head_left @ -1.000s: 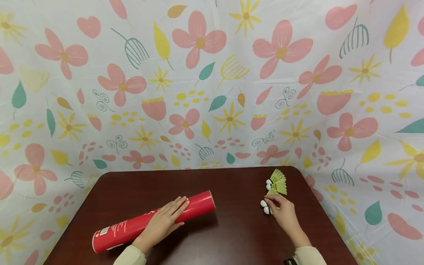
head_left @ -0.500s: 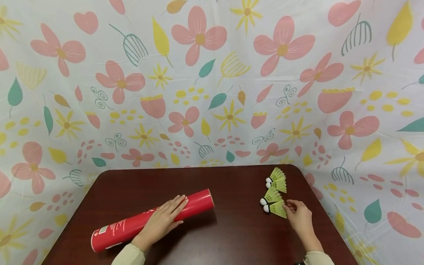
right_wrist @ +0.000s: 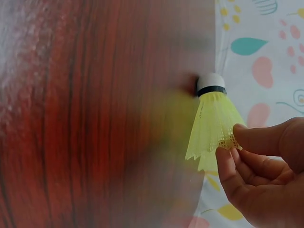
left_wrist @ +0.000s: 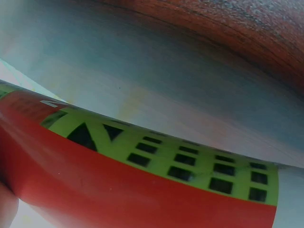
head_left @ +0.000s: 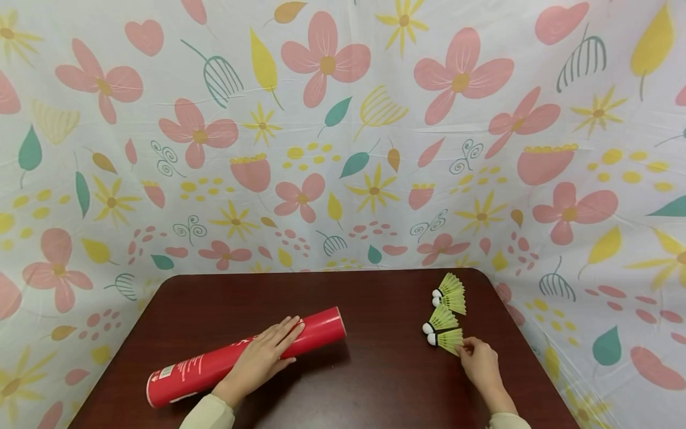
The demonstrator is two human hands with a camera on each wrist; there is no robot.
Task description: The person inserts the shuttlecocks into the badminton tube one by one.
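A long red shuttlecock tube (head_left: 200, 370) with a barcode lies slanted across the table's left half. My left hand (head_left: 262, 357) rests on top of it, fingers stretched over its curve. In the left wrist view, the red tube (left_wrist: 142, 190) shows a yellow-green band with dark squares. Yellow shuttlecocks with white heads lie in two pairs at the right. The nearest shuttlecock (head_left: 447, 339) points its head left. My right hand (head_left: 481, 364) pinches its skirt edge between thumb and fingertips; the right wrist view shows this shuttlecock (right_wrist: 213, 118) close up, partly covering another skirt.
The dark red-brown table (head_left: 375, 381) has rounded far corners. Behind the nearest shuttlecock lies its neighbour (head_left: 442, 317), with the far pair (head_left: 451, 292) near the back right. A flower-printed curtain (head_left: 343, 149) hangs around the back and sides.
My right hand has moved right from over the nearer pair of shuttlecocks, uncovering them, and now pinches the nearest one's skirt. My left hand stays on the tube.
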